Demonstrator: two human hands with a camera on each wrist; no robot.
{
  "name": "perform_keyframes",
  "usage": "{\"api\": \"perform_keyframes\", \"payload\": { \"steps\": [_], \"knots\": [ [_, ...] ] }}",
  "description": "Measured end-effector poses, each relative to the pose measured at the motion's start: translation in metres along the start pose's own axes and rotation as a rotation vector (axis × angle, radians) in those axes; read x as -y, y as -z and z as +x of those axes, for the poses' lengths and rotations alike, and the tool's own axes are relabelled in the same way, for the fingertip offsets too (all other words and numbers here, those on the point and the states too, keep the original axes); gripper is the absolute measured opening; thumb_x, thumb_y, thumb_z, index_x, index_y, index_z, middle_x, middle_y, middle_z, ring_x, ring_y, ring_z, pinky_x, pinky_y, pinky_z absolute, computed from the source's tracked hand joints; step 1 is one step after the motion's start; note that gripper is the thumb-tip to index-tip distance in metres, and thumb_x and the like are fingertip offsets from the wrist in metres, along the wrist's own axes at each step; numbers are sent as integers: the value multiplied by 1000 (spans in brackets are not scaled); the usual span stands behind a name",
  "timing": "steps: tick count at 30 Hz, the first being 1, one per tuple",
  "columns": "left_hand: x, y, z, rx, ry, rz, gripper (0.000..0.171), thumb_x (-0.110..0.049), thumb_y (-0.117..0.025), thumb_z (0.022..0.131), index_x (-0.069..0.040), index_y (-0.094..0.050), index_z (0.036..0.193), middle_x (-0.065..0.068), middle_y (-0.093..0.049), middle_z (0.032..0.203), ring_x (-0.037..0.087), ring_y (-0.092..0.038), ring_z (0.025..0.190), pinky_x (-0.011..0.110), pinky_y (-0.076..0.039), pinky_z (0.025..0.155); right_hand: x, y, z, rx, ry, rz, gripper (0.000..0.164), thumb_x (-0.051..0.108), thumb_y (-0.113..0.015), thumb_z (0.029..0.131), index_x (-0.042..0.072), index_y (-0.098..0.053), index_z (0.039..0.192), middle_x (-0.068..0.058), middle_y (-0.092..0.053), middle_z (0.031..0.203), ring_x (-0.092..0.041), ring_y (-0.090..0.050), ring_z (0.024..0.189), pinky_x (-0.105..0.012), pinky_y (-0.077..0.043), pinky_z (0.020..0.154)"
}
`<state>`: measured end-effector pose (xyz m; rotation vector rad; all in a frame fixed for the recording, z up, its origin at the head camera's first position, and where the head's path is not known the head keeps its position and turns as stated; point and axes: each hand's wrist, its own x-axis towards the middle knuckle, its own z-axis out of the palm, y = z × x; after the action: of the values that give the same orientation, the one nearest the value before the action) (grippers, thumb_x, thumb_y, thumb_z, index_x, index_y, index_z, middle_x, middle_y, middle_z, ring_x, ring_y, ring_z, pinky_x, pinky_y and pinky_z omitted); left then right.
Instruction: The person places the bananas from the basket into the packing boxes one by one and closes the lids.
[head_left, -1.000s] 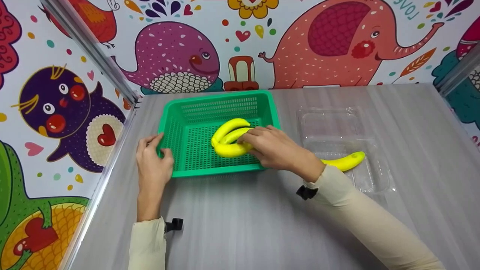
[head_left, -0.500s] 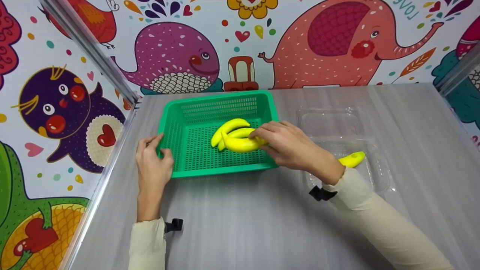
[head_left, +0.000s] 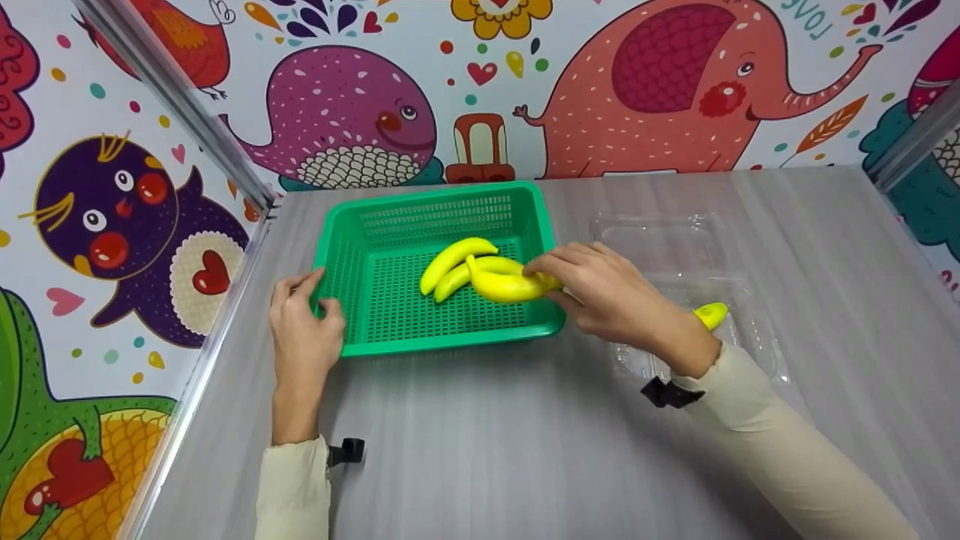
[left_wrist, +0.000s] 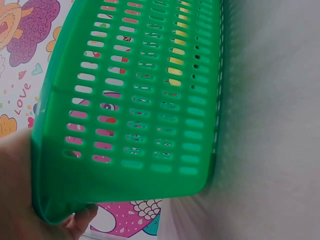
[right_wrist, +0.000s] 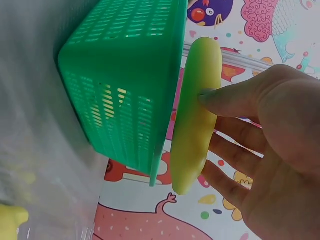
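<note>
My right hand (head_left: pixel 611 296) pinches a yellow banana (head_left: pixel 506 287) between thumb and fingers, above the right side of a green plastic basket (head_left: pixel 450 347). In the right wrist view this banana (right_wrist: pixel 195 120) is raised beside the basket's rim, thumb on one side and fingertips on the other. Two more bananas (head_left: pixel 454 262) lie side by side on the basket's floor, partly behind the held one. At the basket's left edge, my left hand (head_left: pixel 306 322) grips the rim; in the left wrist view its fingers curl round the corner.
A clear plastic container (head_left: pixel 660 244) with its lid folded back stands right of the basket. Another banana (head_left: pixel 711 315) lies in it, mostly hidden by my right forearm. Patterned walls (head_left: pixel 480 82) bound the grey table (head_left: pixel 480 442) at the back and left.
My right hand has lifted one banana off the others and moved it right, towards the basket's right rim. The left hand stays on the basket.
</note>
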<state>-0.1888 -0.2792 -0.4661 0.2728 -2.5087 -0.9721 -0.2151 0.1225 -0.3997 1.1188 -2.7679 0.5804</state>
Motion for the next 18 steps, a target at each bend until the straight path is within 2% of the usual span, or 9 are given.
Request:
{"api": "perform_keyframes", "payload": {
  "steps": [8, 14, 18],
  "knots": [
    [1, 0, 0, -5, -6, -4, 49, 2, -56, 100, 3, -64, 148, 29, -58, 144, 46, -54, 140, 60, -47, 117, -11, 2, -18, -42, 4, -17, 39, 9, -82, 95, 16, -72, 133, -4, -75, 131, -30, -66, 125, -52, -54, 107],
    [2, 0, -1, -9, -14, -6, 48, 2, -55, 100, 4, -65, 147, 31, -58, 143, 47, -55, 137, 61, -49, 113, -18, 4, -32, -82, 14, -32, 39, 10, -86, 91, 14, -74, 128, -4, -76, 125, -28, -68, 117, -49, -58, 100],
    [2, 0, -1, -12, -17, -6, 48, 1, -55, 100, 4, -64, 147, 31, -58, 142, 47, -55, 137, 62, -49, 113, -23, 6, -41, -81, -14, -27, 40, 9, -87, 90, 14, -74, 128, -5, -76, 126, -27, -68, 118, -51, -58, 104]
  ]
}}
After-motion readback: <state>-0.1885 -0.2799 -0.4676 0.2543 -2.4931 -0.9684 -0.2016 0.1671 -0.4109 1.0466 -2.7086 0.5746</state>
